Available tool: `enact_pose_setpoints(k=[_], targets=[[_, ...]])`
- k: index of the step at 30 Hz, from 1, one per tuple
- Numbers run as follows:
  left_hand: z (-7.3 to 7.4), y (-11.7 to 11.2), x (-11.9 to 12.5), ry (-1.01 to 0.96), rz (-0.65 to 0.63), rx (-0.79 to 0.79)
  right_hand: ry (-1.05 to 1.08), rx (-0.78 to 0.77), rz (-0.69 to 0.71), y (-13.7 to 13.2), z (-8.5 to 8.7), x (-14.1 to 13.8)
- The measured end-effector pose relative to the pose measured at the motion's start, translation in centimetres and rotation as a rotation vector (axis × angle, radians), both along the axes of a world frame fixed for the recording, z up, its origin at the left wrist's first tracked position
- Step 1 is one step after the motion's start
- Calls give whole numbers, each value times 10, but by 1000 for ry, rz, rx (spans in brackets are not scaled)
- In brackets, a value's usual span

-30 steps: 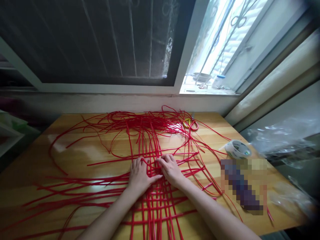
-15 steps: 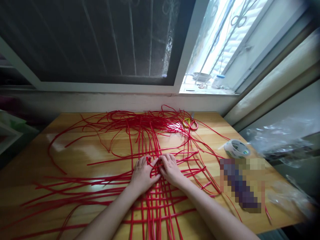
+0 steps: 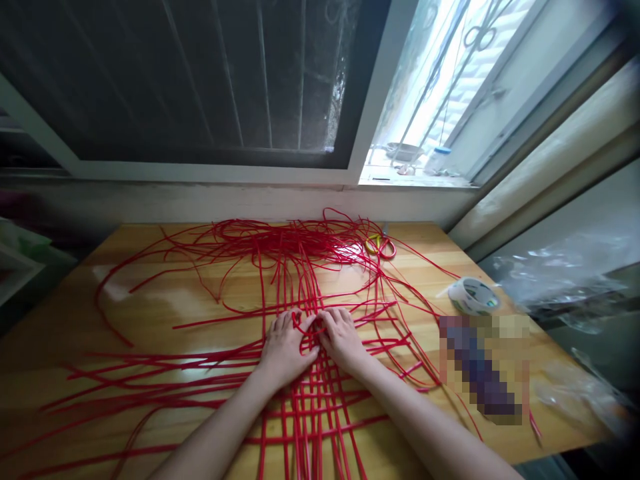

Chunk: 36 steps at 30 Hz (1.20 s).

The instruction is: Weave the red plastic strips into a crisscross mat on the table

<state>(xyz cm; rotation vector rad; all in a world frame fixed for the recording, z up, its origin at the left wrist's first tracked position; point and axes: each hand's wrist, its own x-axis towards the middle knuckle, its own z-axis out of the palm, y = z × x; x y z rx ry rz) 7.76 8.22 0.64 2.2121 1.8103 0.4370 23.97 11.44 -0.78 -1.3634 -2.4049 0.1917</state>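
Many long red plastic strands (image 3: 280,257) lie spread over a wooden table (image 3: 150,313), crossing into a loose woven grid (image 3: 310,407) near me. My left hand (image 3: 285,347) rests on the far edge of the grid, its fingers curled with a red strand looped by the thumb. My right hand (image 3: 343,337) sits right beside it, fingers bent down and pinching the strands where they cross. The two hands touch at the thumbs.
Scissors with red and yellow handles (image 3: 381,247) lie at the table's far side among the strands. A tape roll (image 3: 473,297) sits at the right, with a blurred-out object (image 3: 483,367) in front of it. Clear plastic sheeting (image 3: 565,280) lies beyond the right edge. A window is behind the table.
Both hands have shifted slightly away from me along the grid. The left fingers went from flat to curled round a strand loop. The strands have barely moved.
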Motion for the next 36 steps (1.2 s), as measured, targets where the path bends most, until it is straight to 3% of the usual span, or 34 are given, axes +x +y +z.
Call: enact_pose_setpoints(k=[20,26,31,36], targets=[[2,0,-3,-22,-26,26,-51,22,66,-3,3,-3],[2,-1,-2,-66,-15,61,42,21,50,-1,3,2],[21,5,-32,-168,-53,129,103,41,149,1,13,8],[32,10,-80,-68,12,-15,119,-26,173,-1,22,8]])
